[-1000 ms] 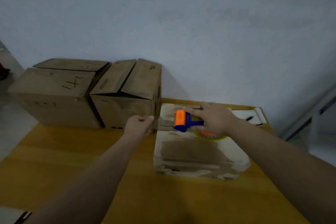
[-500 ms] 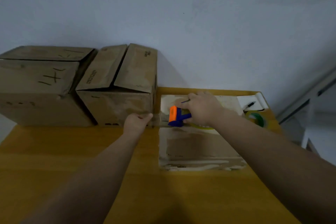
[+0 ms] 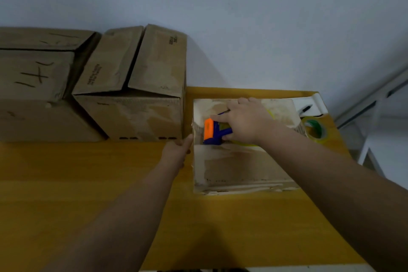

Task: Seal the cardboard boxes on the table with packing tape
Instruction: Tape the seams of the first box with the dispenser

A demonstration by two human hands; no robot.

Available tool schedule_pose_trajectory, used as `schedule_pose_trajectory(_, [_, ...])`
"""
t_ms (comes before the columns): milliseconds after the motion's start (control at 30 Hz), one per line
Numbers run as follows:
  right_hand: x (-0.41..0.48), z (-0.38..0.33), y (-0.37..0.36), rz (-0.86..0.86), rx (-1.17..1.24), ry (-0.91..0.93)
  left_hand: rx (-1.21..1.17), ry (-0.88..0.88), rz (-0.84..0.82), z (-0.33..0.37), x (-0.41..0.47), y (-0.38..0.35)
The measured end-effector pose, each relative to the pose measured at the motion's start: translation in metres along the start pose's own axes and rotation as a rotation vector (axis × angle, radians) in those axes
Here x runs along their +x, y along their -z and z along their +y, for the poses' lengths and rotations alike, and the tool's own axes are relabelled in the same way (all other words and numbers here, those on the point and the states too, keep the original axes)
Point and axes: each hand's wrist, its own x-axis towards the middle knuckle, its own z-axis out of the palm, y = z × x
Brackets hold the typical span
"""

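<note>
A pale, worn cardboard box [image 3: 238, 168] lies flat on the yellow wooden table [image 3: 88, 183], right of centre. My right hand [image 3: 245, 121] grips a blue and orange tape dispenser [image 3: 213, 131] and holds it against the box top near its left edge. My left hand [image 3: 178, 150] is at the box's left side, fingers curled against that edge; what it pinches is hidden. Two taller brown boxes [image 3: 132, 95] [image 3: 33, 86] stand at the back left with their top flaps unsealed.
A roll of green tape [image 3: 315, 130] lies to the right of the pale box. A white tray with a black pen [image 3: 305, 109] sits at the back right corner. A grey wall runs behind the table. A white frame [image 3: 371, 154] stands beyond the right edge.
The view has tilted down and closer. My right hand has slid the dispenser a little to the left along the box top. My left hand stays at the box's left side.
</note>
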Motion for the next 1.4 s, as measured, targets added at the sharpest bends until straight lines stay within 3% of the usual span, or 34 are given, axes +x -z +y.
schedule_pose_trajectory(267, [0.001, -0.002, 0.002, 0.006, -0.015, 0.002, 0.425, -0.12, 0.073, 0.01, 0.006, 0.014])
schedule_pose_trajectory(400, [0.0, -0.004, 0.004, -0.001, -0.021, 0.0, 0.406, -0.023, 0.084, 0.018, 0.008, 0.015])
schedule_pose_trajectory(567, [0.0, -0.007, 0.009, -0.017, -0.041, 0.003, 0.567, 0.02, 0.109, 0.034, 0.002, 0.023])
schedule_pose_trajectory(667, [-0.001, -0.008, 0.012, -0.025, -0.049, 0.003, 0.645, -0.171, 0.152, 0.031, -0.001, 0.028])
schedule_pose_trajectory(767, [-0.002, -0.009, 0.012, -0.015, -0.053, 0.0, 0.398, -0.413, 0.096, 0.028, -0.014, 0.018])
schedule_pose_trajectory(867, [-0.004, -0.01, 0.011, -0.009, -0.055, -0.013, -0.02, -0.256, -0.194, 0.03, -0.028, 0.0])
schedule_pose_trajectory(933, [-0.004, -0.01, 0.01, -0.004, -0.063, -0.02, -0.042, -0.176, -0.327, 0.026, -0.03, -0.007])
schedule_pose_trajectory(1033, [-0.004, -0.01, 0.011, -0.008, -0.064, -0.021, 0.123, -0.12, -0.445, 0.018, -0.025, -0.003])
schedule_pose_trajectory(1233, [-0.006, -0.009, 0.008, -0.014, -0.08, -0.022, 0.753, -0.633, -0.265, 0.025, -0.012, 0.006])
schedule_pose_trajectory(1400, [-0.009, 0.001, 0.017, -0.016, -0.061, 0.026, 0.971, -0.643, -0.262, 0.028, -0.003, 0.011])
